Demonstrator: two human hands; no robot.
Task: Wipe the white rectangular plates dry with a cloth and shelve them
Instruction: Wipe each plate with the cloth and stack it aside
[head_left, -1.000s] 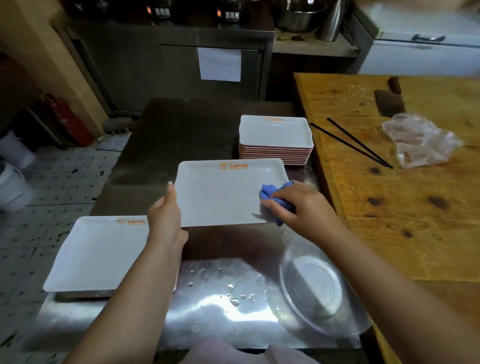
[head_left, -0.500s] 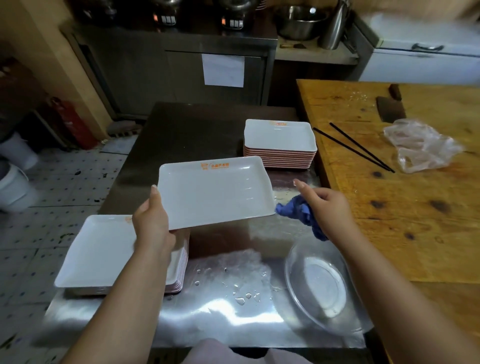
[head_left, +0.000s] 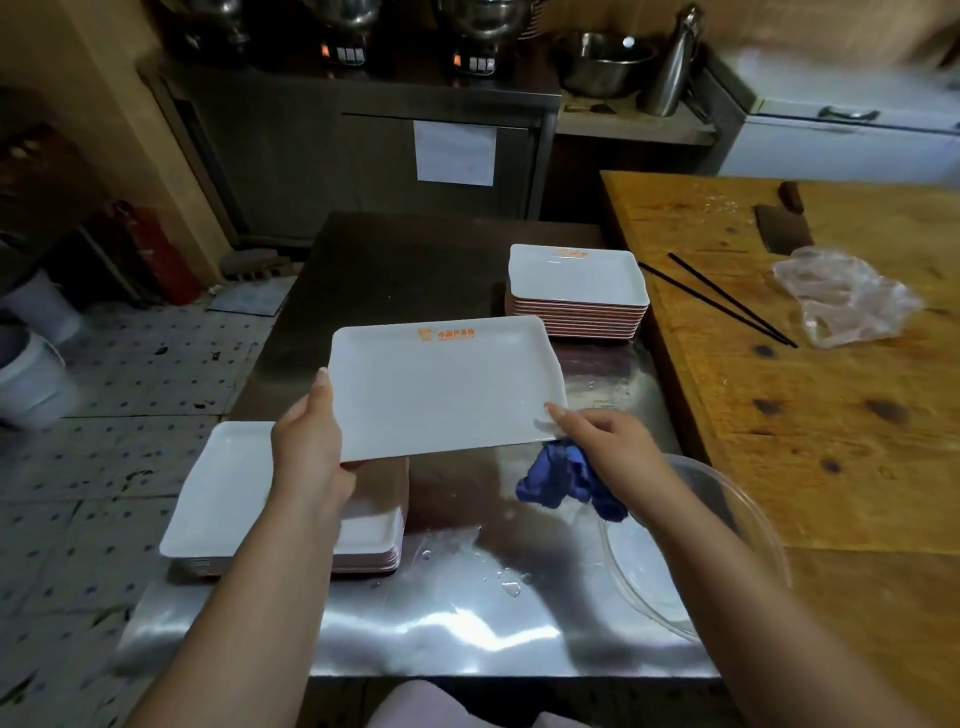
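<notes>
A white rectangular plate (head_left: 441, 384) with an orange logo is held in the air above the steel table (head_left: 467, 623). My left hand (head_left: 309, 441) grips its near left edge, thumb on top. My right hand (head_left: 605, 441) holds a crumpled blue cloth (head_left: 563, 475) below the plate's near right corner, forefinger touching the rim. A stack of white plates (head_left: 576, 283) stands at the table's far right. Another stack (head_left: 223, 493) sits at the near left, partly hidden by my left arm.
A clear plastic bowl (head_left: 727, 509) lies at the table's right edge under my right arm. Water drops dot the near steel. The wooden bench (head_left: 831, 415) on the right carries black chopsticks (head_left: 727, 301), a cleaver (head_left: 782, 228) and a crumpled plastic bag (head_left: 841, 296).
The cloth left the plate's top face and dropped below its right corner. The plate swung left over the near stack, then came back toward the middle.
</notes>
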